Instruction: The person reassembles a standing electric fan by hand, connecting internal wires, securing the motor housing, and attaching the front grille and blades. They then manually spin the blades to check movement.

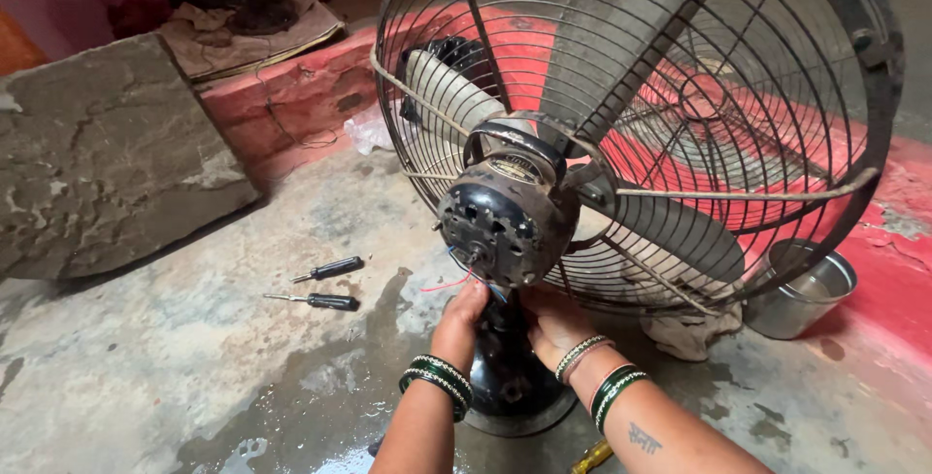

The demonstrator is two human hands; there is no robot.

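Observation:
An old table fan stands on the floor with its black motor housing [507, 224] facing me and its wire cage [641, 115] behind, grey blades inside. Thin red and blue wires [456, 283] hang out under the motor. My left hand [463, 312] reaches up to the underside of the motor by those wires. My right hand [550, 323] touches the fan's neck just below the motor. Both wrists carry green and white bangles. The fingertips of both hands are hidden behind the neck, so what they grip is unclear. The round black base [515, 396] sits between my forearms.
Two black-handled screwdrivers [325, 285] lie on the stained concrete floor to the left. A steel bowl [806, 289] and a crumpled rag [691, 333] sit at the right by the cage. A large stone slab [107, 153] lies at the left. A yellow-handled tool [592, 457] lies near my right forearm.

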